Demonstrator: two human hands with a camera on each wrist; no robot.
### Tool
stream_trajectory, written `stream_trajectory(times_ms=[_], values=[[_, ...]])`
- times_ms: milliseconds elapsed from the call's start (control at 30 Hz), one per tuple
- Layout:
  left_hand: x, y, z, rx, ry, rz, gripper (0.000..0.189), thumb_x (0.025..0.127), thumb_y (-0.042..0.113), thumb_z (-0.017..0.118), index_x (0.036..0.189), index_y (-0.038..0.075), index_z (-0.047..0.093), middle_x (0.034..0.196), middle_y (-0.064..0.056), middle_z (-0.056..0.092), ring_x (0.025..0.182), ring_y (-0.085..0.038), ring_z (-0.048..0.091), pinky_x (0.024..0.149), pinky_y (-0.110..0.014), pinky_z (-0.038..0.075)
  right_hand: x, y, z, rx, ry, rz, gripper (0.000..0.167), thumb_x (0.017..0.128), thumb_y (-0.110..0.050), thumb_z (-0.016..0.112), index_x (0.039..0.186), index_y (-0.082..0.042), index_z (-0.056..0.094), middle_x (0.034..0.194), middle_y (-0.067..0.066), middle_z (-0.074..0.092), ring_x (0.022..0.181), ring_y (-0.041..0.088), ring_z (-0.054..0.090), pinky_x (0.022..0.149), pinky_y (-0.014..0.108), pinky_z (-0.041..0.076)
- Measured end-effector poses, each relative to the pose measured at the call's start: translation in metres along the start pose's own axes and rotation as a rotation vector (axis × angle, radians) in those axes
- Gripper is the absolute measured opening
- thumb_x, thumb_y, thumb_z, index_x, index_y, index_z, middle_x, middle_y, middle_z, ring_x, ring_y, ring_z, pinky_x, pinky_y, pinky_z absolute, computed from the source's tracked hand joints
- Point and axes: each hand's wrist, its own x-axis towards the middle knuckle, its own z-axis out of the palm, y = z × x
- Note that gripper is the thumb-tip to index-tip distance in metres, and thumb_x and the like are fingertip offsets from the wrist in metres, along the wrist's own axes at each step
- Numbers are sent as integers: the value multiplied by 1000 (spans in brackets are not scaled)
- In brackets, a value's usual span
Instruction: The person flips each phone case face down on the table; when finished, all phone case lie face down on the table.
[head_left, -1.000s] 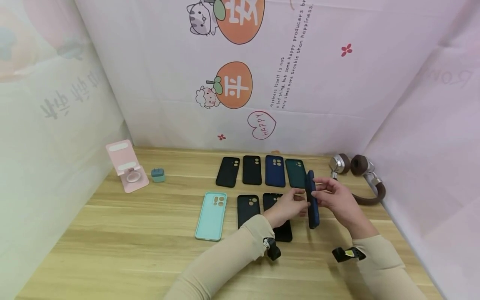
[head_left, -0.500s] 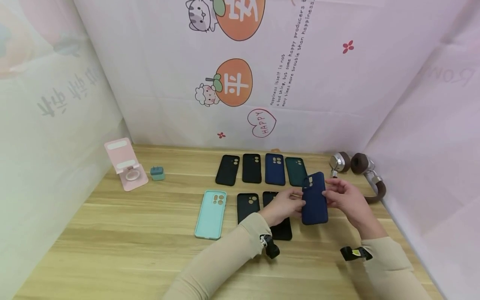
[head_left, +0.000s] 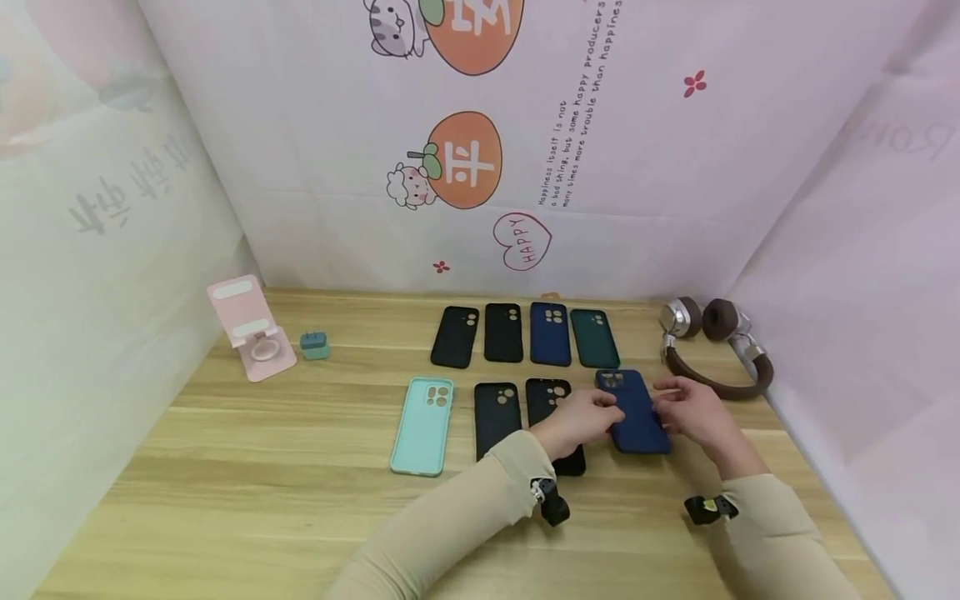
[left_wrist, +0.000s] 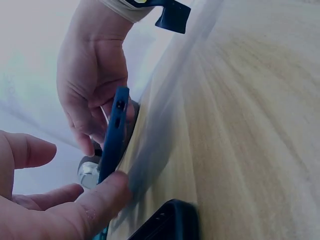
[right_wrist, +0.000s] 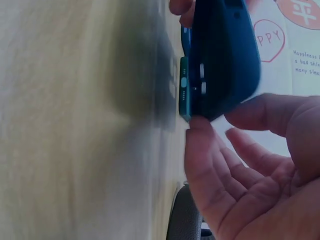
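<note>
A dark blue phone case (head_left: 641, 417) tilts low over the right part of the table, its camera cutout at the far end. My right hand (head_left: 696, 415) pinches its right edge; in the right wrist view, thumb and forefinger meet the lower corner of the case (right_wrist: 227, 65). On the other side, my left hand (head_left: 581, 421) has its fingertips at the left edge. The left wrist view shows that hand's thumb raised apart from the case (left_wrist: 114, 142) and a straight finger against it. A black phone case (head_left: 546, 392) lies partly hidden under my left hand.
Another black case (head_left: 497, 417) and a mint case (head_left: 422, 427) lie to the left. Behind are two black cases (head_left: 503, 333), a blue case (head_left: 551, 335) and a green case (head_left: 596, 340). Brown headphones (head_left: 720, 379), a pink stand (head_left: 258, 333) and a charger (head_left: 314, 345) flank them.
The blue phone case has turned from edge-on to showing its broad face, then come down toward the table and tilted flatter. Both hands lowered with it; the left thumb stands off the case.
</note>
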Motion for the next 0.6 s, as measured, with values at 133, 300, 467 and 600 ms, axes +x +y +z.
stream_trajectory(times_ms=[133, 300, 467, 600], values=[[-2, 1, 3, 30, -7, -19, 41, 94, 17, 65, 132, 4, 60, 117, -6, 64, 103, -20, 65, 88, -40, 53, 0, 1, -2, 6, -29, 20, 44, 99, -8, 53, 136, 12, 41, 112, 28, 62, 88, 26, 66, 71, 40, 58], [-9, 5, 0, 136, -56, 2, 44, 95, 24, 64, 136, 10, 58, 121, -3, 63, 100, -21, 66, 88, -38, 52, 2, -3, -3, -25, -15, 21, 47, 98, -12, 53, 137, 10, 42, 108, 27, 63, 88, 28, 67, 71, 40, 58], [-21, 12, -24, 253, -120, 52, 45, 96, 31, 63, 137, 14, 57, 130, -4, 57, 104, -21, 63, 86, -36, 52, -2, -14, 5, -44, -36, -15, 47, 99, -15, 54, 138, 10, 42, 115, 30, 61, 90, 29, 67, 72, 40, 58], [-33, 19, -55, 391, -134, 137, 39, 96, 32, 63, 131, 14, 62, 122, -2, 62, 105, -17, 62, 82, -30, 52, -6, -24, 19, -48, -65, -46, 48, 99, -16, 58, 136, 10, 43, 114, 29, 61, 89, 30, 67, 71, 39, 58]])
